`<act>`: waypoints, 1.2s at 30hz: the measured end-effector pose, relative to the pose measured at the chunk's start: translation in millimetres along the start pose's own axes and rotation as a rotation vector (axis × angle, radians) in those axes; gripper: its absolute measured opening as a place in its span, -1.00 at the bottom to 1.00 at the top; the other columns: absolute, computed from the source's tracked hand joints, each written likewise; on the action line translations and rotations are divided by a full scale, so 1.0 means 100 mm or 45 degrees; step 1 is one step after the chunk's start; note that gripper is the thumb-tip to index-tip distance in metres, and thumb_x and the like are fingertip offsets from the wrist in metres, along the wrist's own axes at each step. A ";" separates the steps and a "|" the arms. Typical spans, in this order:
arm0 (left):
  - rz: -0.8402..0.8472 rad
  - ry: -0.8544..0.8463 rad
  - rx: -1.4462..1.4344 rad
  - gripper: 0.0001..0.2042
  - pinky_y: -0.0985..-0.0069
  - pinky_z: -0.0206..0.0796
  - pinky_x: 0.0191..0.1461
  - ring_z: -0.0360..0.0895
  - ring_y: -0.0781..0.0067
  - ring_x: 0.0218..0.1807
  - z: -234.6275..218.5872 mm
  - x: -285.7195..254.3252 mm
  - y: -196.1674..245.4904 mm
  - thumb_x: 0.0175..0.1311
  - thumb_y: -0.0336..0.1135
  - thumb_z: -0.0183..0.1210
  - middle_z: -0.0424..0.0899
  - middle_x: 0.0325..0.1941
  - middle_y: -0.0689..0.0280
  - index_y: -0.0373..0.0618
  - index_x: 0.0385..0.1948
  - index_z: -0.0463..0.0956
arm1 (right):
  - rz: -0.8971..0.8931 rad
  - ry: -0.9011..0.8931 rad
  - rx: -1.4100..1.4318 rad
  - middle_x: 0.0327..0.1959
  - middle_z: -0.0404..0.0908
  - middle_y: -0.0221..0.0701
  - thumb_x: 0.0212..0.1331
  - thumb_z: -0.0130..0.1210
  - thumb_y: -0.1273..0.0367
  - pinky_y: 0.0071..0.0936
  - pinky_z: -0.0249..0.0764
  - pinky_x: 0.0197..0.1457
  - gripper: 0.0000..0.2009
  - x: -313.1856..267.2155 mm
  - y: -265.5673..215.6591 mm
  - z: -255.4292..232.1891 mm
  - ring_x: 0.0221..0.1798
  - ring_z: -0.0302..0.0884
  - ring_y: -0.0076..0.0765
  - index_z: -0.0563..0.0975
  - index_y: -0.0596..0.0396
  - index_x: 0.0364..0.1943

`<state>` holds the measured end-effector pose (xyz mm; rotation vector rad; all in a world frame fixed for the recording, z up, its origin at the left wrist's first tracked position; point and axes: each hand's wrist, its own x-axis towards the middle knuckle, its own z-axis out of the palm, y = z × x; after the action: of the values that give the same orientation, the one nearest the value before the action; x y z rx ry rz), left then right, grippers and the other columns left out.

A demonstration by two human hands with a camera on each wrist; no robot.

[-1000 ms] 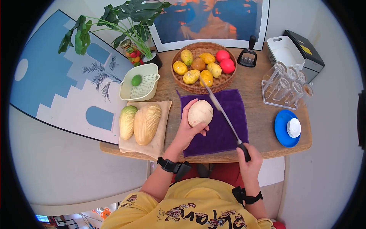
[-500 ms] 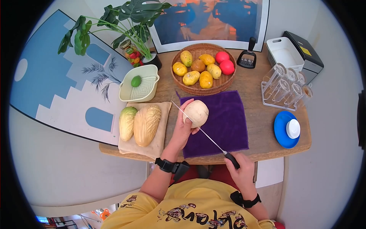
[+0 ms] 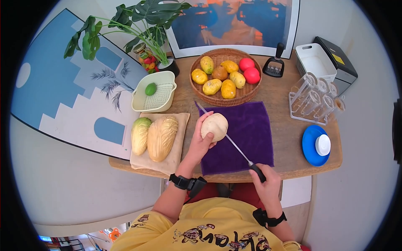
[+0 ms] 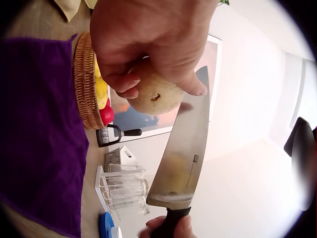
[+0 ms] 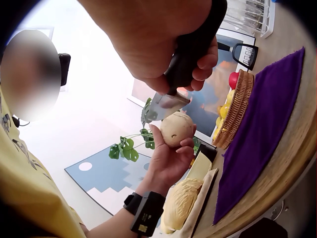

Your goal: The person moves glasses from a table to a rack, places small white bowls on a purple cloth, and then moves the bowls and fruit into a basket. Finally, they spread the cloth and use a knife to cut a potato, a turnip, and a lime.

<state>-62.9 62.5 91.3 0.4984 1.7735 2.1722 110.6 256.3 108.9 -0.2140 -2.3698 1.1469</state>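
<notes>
My left hand holds a round, cream-coloured fruit up above the purple cloth, thumb on the near side. In the left wrist view a small brown scar shows on the fruit. My right hand grips the black handle of a kitchen knife. Its wide blade runs up along the fruit's side, and the left thumb tip overlaps the blade near its tip in that view. From the right wrist, the blade appears right at the fruit's top.
Behind the cloth stands a wicker basket of yellow and red fruit. Cabbages lie on a beige cloth at left, near a green colander. At right are a glass rack and a blue plate.
The knife swung left from beyond the fruit and crossed in front of it; now its blade passes behind the fruit. The left hand and fruit shifted slightly left.
</notes>
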 end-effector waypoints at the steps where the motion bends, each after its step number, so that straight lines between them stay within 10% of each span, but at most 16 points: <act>1: 0.001 -0.033 -0.030 -0.37 0.77 0.30 -0.36 0.48 0.69 -0.22 -0.04 0.02 -0.03 0.42 -0.02 0.19 0.49 0.13 0.35 0.12 0.44 0.15 | -0.019 -0.032 0.055 -0.47 0.60 -0.28 0.17 0.36 0.38 -0.34 0.41 -0.41 -0.80 0.00 0.03 0.01 -0.49 0.55 -0.17 0.63 0.21 -0.23; 3: -0.020 0.002 0.042 -0.34 0.73 0.30 -0.33 0.48 0.65 -0.17 -0.09 0.06 -0.06 0.43 0.06 0.17 0.47 0.17 0.33 0.09 0.45 0.12 | -0.042 -0.066 0.108 -0.49 0.60 -0.32 0.18 0.36 0.37 -0.36 0.39 -0.43 -0.80 -0.02 0.16 0.03 -0.50 0.56 -0.24 0.63 0.21 -0.23; 5: -0.030 0.042 0.105 -0.31 0.70 0.31 -0.30 0.49 0.62 -0.12 -0.12 0.15 -0.02 0.44 0.13 0.15 0.45 0.22 0.31 0.06 0.46 0.10 | 0.427 -0.149 0.466 -0.53 0.58 -0.44 0.33 0.26 0.31 -0.50 0.32 -0.49 -0.81 -0.03 0.38 0.07 -0.54 0.51 -0.47 0.62 0.18 -0.24; 8: -0.057 0.214 0.021 -0.39 0.60 0.45 -0.06 0.51 0.53 0.08 -0.18 0.47 0.08 0.42 -0.21 0.23 0.45 0.24 0.30 0.08 0.44 0.14 | 0.758 -0.074 0.970 -0.54 0.55 -0.52 0.48 0.10 0.23 -0.65 0.25 -0.53 -0.74 0.10 0.58 0.08 -0.57 0.42 -0.66 0.59 0.14 -0.26; 24: -0.367 0.274 -0.224 -0.40 0.20 0.45 0.32 0.49 0.06 0.27 -0.29 2.71 0.13 0.52 0.08 0.05 0.39 0.34 0.11 -0.10 0.40 0.15 | 0.901 -0.049 0.969 -0.57 0.52 -0.50 0.52 0.03 0.24 -0.65 0.23 -0.59 -0.73 -0.05 1.04 0.36 -0.63 0.34 -0.67 0.55 0.14 -0.31; 29: -0.067 0.566 0.551 -0.47 0.30 0.47 0.13 0.53 0.22 0.10 -0.32 2.56 -0.31 0.40 -0.13 0.23 0.51 0.17 0.07 -0.20 0.28 0.30 | 0.891 -0.096 0.928 -0.57 0.52 -0.50 0.51 0.04 0.26 -0.66 0.23 -0.59 -0.74 -0.08 1.06 0.37 -0.63 0.35 -0.68 0.55 0.13 -0.30; 36: 0.741 -0.136 1.610 -0.58 0.18 0.34 0.30 0.53 0.01 0.16 -0.37 0.68 0.00 0.25 -0.22 0.31 0.58 0.05 0.09 -0.11 0.11 0.49 | 0.865 -0.207 0.863 -0.57 0.51 -0.50 0.53 0.01 0.25 -0.66 0.22 -0.59 -0.74 -0.09 1.08 0.35 -0.63 0.35 -0.67 0.54 0.13 -0.28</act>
<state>-140.4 59.8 89.7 1.4737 3.0100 0.8772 93.2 297.7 4.9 -0.7342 -1.9160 2.2747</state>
